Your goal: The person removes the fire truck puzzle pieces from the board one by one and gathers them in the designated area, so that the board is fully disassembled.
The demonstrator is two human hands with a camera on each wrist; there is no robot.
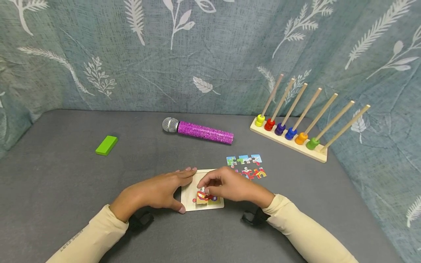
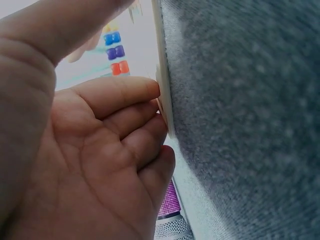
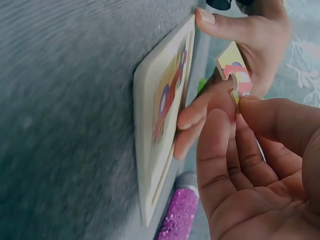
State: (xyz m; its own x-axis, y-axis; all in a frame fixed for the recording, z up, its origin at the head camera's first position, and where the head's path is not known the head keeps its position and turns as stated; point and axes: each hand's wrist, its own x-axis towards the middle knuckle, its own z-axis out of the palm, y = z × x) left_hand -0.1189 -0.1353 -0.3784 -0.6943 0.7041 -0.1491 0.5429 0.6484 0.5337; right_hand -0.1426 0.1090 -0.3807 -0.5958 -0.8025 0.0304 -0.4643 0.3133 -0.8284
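A small wooden puzzle board (image 1: 188,193) lies flat on the grey table. My left hand (image 1: 158,189) rests along its left side, thumb by the near corner and fingertips at the far edge; the left wrist view shows the fingers nearly straight against the rim. Between thumb and forefinger my right hand (image 1: 233,184) pinches a jigsaw piece (image 3: 239,75), yellow with red and purple print. That piece is held tilted above the board, over the printed pieces (image 3: 167,100) in its recess. Loose jigsaw pieces (image 1: 244,159) lie in two rows beyond the right hand, partly hidden by it.
Behind the board lies a microphone (image 1: 205,132) with a sparkly purple handle. A green block (image 1: 106,145) is at the left. At the right stands a wooden peg rack (image 1: 289,142) with tall rods and coloured beads. A patterned cloth (image 1: 204,54) hangs behind the table.
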